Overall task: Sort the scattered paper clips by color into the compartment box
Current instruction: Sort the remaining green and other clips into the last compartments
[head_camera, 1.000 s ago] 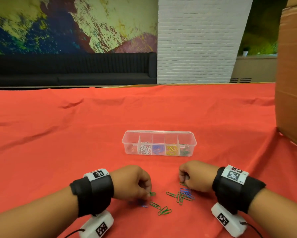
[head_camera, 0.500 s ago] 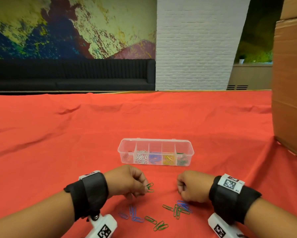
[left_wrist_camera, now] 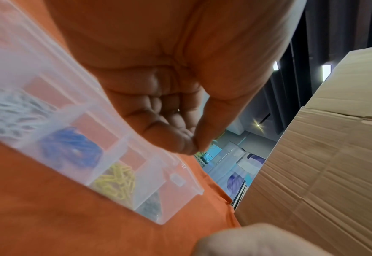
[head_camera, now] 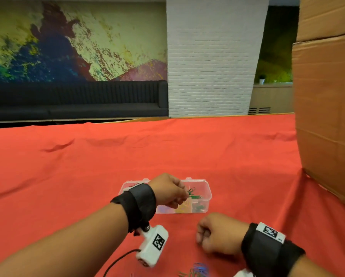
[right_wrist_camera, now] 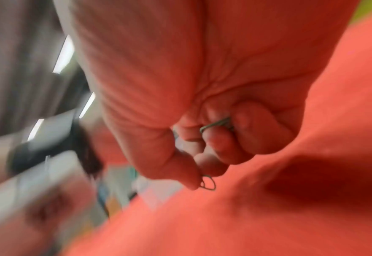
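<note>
The clear compartment box (head_camera: 206, 187) lies on the red cloth, and my left hand (head_camera: 185, 195) hovers over its right end. Thumb and forefinger pinch a green paper clip (head_camera: 191, 191) above the green compartment (head_camera: 199, 207). The left wrist view shows the box (left_wrist_camera: 181, 180) below my pinched left hand (left_wrist_camera: 195, 145), with white clips (left_wrist_camera: 12, 110), blue clips (left_wrist_camera: 71, 147) and yellow clips (left_wrist_camera: 117, 180) in separate compartments. My right hand (head_camera: 202, 236) is a fist just in front of the box. In the right wrist view it holds green clips (right_wrist_camera: 208, 183) between its curled fingers (right_wrist_camera: 255, 131).
Loose blue and green clips (head_camera: 198, 269) lie on the cloth at the bottom edge of the head view. A tall cardboard box (head_camera: 327, 116) stands on the table at the right. The red cloth (head_camera: 68, 176) spreads wide to the left and behind.
My left hand lifted a green clip off the cloth and carried it forward over the right end of the box. The right hand stayed a fist near the pile.
</note>
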### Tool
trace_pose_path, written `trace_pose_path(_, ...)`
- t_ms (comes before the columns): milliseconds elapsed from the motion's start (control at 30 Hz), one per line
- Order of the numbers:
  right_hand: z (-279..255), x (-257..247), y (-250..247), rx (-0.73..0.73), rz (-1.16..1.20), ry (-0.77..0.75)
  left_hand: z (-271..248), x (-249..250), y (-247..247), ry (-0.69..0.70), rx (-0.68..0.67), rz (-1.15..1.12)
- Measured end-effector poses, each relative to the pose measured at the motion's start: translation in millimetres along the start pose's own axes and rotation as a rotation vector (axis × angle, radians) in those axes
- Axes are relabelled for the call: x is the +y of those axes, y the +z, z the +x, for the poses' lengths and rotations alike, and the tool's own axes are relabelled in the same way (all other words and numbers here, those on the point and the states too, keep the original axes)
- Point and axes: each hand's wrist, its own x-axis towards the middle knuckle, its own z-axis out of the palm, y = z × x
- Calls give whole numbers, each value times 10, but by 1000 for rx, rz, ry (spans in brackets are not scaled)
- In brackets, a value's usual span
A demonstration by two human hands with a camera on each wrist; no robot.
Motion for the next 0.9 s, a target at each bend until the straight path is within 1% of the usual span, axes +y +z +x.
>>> trace_pose_path(67,-21,97,-114,60,397,-11,153,49,48,-19,7,33)
trace_pose_path(133,-27,204,-211,158,847,14,277,68,84,-33,28,63)
trace_pose_path(167,-27,254,-270,197,1029,32,327,74,99,-39,39,80)
trace_pose_path(233,0,342,-383,266,1254,83,400,85,127,-49,56,106)
trace_pose_path(300,48,390,-496,331,1351,126,445,102,150,-51,63,109)
trace_pose_path(367,112,398,-572,369,1367,145,469,115,166,-43,56,97)
trace_pose_path(533,262,315,-637,403,1284,138,451,119,198,-14,55,108)
trace_pose_path(733,492,176,-652,577,983,146,423,145,208,-7,61,74)
trace_pose_path(833,540,83,-721,554,967,113,362,157,168,18,102,174)
trace_pose_path(900,552,66,-788,514,932,85,251,157,104,79,149,301)
